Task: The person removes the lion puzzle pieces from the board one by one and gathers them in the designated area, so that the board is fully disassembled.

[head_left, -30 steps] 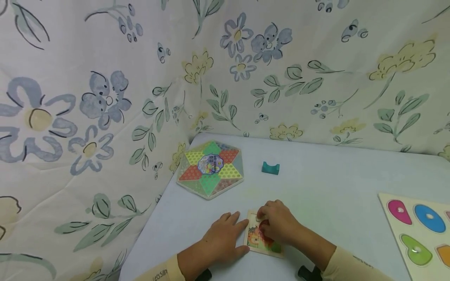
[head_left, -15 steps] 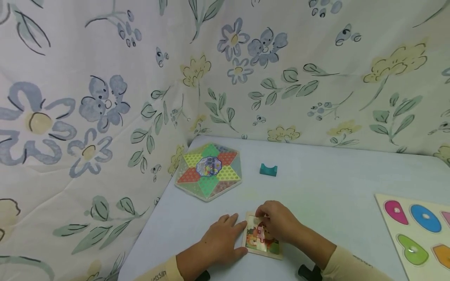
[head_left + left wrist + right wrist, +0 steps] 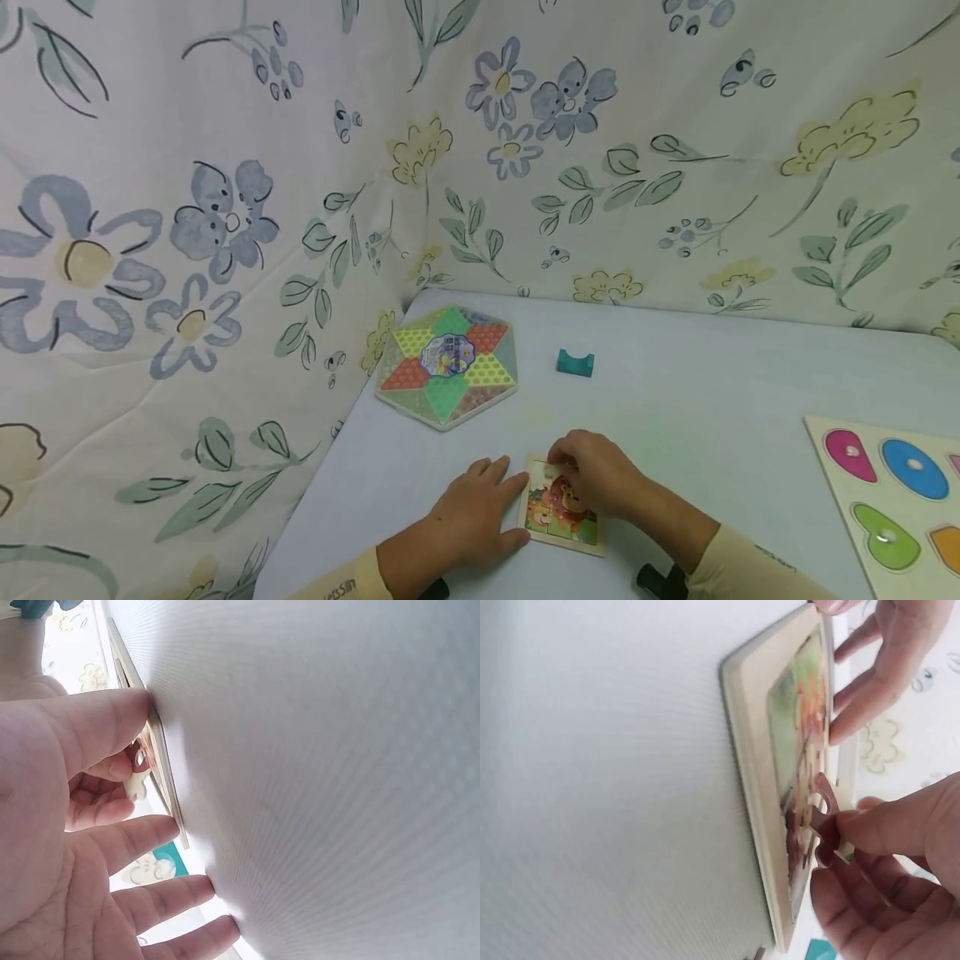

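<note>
A small wooden jigsaw puzzle (image 3: 564,546) with a lion picture lies flat on the white table. My left hand (image 3: 474,515) rests at its left side with fingers spread and straight. In the left wrist view, the thumb (image 3: 124,712) and index finger (image 3: 154,829) touch the frame's edge. My right hand (image 3: 596,475) is over the puzzle's far right part. In the right wrist view it pinches a loose puzzle piece (image 3: 826,825) between thumb and fingers, tilted close over the picture. The hand hides the puzzle's upper right corner in the head view.
A hexagonal Chinese checkers board (image 3: 446,367) lies at the back left. Right of it stands a small teal curved block (image 3: 575,363). A wooden shape board (image 3: 825,492) with knobbed colourful shapes lies at the right. Floral cloth (image 3: 600,167) hangs behind and to the left.
My right fingers have shifted slightly toward the puzzle's far edge, so more of the lion picture shows. The left hand stays in place at the frame.
</note>
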Available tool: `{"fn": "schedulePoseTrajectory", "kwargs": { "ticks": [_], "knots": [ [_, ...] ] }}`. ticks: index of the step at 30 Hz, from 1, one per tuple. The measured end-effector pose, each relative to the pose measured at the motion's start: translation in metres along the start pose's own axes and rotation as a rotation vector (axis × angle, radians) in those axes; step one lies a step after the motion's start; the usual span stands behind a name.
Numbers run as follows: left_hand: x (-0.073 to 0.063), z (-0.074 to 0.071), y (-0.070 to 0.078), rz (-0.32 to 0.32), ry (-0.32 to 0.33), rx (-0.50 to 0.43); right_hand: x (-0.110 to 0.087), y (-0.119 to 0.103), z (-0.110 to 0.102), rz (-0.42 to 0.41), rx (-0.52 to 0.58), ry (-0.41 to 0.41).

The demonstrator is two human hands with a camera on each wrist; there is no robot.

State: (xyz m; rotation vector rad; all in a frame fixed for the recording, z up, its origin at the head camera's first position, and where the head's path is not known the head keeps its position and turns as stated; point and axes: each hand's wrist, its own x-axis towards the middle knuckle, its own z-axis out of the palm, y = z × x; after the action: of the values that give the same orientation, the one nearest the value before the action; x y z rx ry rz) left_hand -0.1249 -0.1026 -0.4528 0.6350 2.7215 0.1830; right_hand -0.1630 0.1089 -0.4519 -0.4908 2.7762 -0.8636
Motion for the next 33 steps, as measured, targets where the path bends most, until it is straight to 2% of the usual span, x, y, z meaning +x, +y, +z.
{"fn": "schedulePoseTrajectory", "kwargs": {
  "ticks": [5, 10, 16, 21, 28, 33],
  "knots": [
    [-0.001, 0.0, 0.0, 0.006, 0.005, 0.006, 0.0, 0.003, -0.007, -0.031, 0.04, -0.014],
    [0.001, 0.0, 0.001, 0.005, 0.002, 0.002, -0.004, 0.009, -0.018, -0.043, 0.055, 0.021],
    [0.001, 0.001, 0.0, -0.006, -0.004, -0.016, -0.015, 0.021, -0.041, 0.018, 0.072, 0.038],
    [0.0, 0.002, -0.001, -0.012, -0.007, -0.015, -0.032, 0.042, -0.058, 0.053, 0.066, 0.029],
    [0.0, 0.001, 0.0, -0.014, -0.014, -0.025, -0.055, 0.079, -0.07, 0.085, 0.122, -0.035],
    [0.0, 0.0, 0.002, -0.01, -0.008, -0.025, -0.061, 0.094, -0.071, 0.067, 0.224, -0.125]
  ]
}}
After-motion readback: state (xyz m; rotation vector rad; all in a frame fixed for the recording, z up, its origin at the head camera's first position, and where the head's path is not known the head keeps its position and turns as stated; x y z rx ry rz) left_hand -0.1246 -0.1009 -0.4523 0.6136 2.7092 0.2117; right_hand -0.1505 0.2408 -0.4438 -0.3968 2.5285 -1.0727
